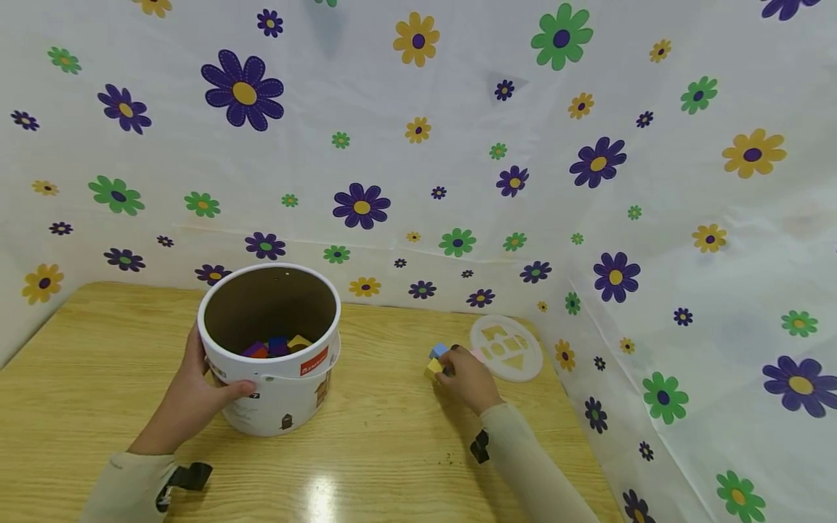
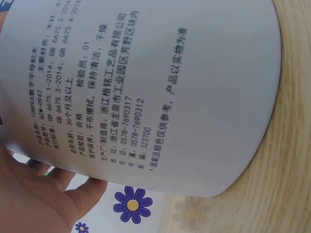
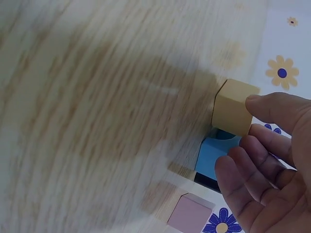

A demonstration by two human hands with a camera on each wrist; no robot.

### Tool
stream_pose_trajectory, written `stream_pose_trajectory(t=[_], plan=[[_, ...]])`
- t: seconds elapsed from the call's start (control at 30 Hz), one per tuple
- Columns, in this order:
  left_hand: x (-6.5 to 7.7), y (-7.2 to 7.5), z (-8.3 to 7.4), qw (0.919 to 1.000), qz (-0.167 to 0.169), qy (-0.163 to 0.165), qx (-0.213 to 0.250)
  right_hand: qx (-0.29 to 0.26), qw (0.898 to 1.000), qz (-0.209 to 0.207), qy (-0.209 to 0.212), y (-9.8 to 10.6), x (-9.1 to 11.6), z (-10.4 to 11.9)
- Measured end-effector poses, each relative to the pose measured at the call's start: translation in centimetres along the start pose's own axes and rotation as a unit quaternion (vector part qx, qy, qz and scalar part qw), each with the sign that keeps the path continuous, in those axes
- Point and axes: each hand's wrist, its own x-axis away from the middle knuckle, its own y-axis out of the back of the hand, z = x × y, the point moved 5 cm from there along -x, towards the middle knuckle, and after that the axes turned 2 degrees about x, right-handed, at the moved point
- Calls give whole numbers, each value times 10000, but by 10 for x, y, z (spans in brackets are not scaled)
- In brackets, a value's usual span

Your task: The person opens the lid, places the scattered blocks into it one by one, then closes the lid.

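Yellow block (image 1: 433, 370) on the counter (image 1: 386, 443), well apart from the bucket (image 1: 268, 414).
Right hand (image 1: 469, 376) pinches it beside the blue block (image 1: 439, 350); left hand (image 1: 195, 399) grips the bucket's side; lid (image 1: 506, 374) near far edge.

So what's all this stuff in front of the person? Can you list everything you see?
Table: one, light wood, below everything
Backdrop: white with purple, yellow and green flowers, behind and right of table
Bucket: one, white outside, table's left half
Blocks inside: several, red, purple, blue, yellow, in bucket
Disc with cut-outs: one, white, table's far right
Yellow block: one, yellow, left of disc
Blue block: one, blue, beside yellow block
Dark piece: one, black, by blue block; unclear what
Pink block: one, pink, near disc
Straps: two, black, at wrists
Sleeves: two, pale, on forearms
Hands: two; left gripping bucket, right at yellow block
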Motion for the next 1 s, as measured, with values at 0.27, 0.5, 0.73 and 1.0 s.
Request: stream_pose_trajectory(t=[0.27, 0.5, 0.73, 1.0], plan=[[0, -1, -3, 9999, -29, -71, 89, 49, 9998, 138, 96, 2, 2, 5], [-1, 1, 0, 10000, -46, -15, -9, -43, 9995, 192, 228, 0, 4, 11], [0, 1, 0, 9999, -84, -67, 43, -304, 9987, 118, 399, -3, 9, 17], [1, 0, -1, 9999, -49, -31, 88, -629, 9970, 211, 405, -6, 9, 15]])
